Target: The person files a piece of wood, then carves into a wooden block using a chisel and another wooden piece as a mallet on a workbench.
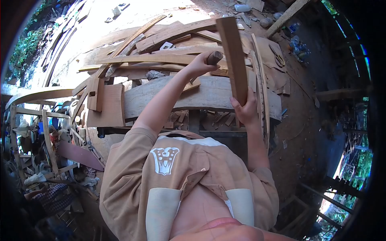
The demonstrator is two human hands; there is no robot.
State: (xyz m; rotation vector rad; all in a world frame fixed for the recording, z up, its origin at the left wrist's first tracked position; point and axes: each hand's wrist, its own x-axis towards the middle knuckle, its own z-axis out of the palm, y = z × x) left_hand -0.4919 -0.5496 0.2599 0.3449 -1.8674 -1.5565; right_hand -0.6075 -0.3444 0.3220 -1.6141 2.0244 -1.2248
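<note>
My left hand (198, 65) is closed around a tool with a thick, round wooden handle (215, 58). The handle's end sticks out past my fist, and most of the tool is hidden. My right hand (246, 107) grips the lower end of a long, squared wooden board (234, 56), which extends away from me. Both hands are over a thick, weathered timber beam (152, 96) with a curved edge. A small wood offcut (191, 85) rests on the beam below my left hand.
A wood block with a slot (95, 94) leans on a wide board (114, 105) to the left. Planks and curved timbers (173, 36) pile up beyond the beam. Scissors (277, 57) and plastic bottles (295, 42) lie at right. Clutter and a wooden frame (49, 136) stand at left.
</note>
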